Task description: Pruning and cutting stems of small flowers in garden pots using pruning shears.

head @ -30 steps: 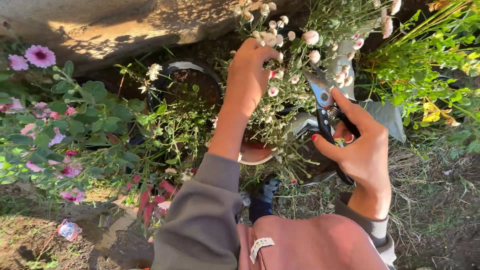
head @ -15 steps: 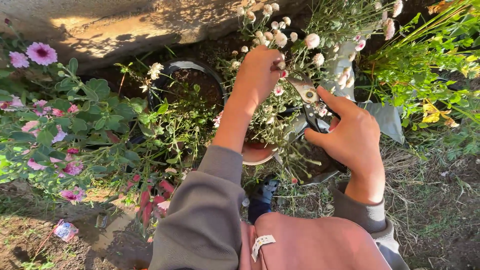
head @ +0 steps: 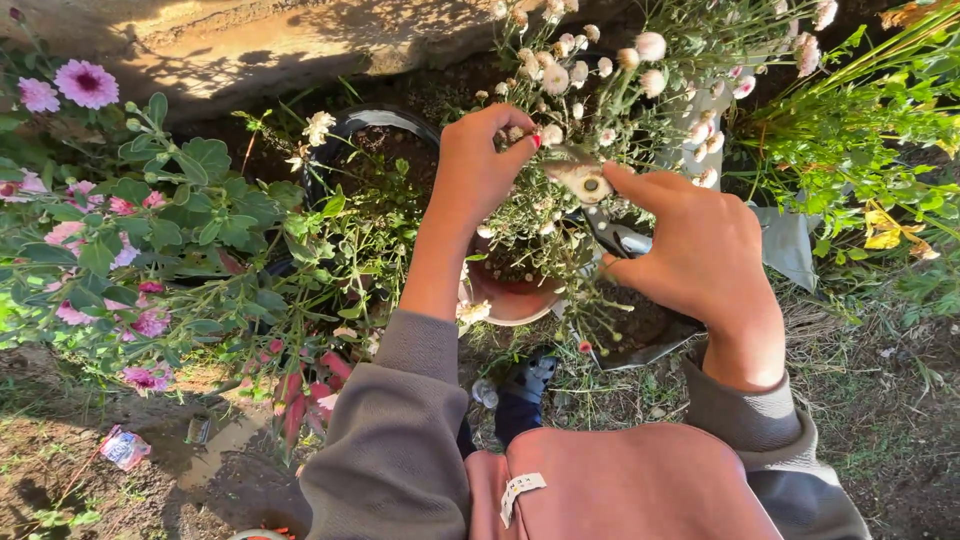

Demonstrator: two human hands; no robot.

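Garden bed under low sun, stone slab (head: 250, 45) behind. Small white flowers (head: 560, 75) in the terracotta pot (head: 515, 300): left hand (head: 480, 165) is pinching one stem, fingers closed. Right hand (head: 700, 245), gripping the pruning shears (head: 590, 190), has been swinging leftward, blades now meeting that stem. Pink flowers (head: 85, 85) far left.

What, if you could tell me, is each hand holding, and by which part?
The right hand grips the pruning shears by their handles. The left hand pinches a flower stem between its fingertips.
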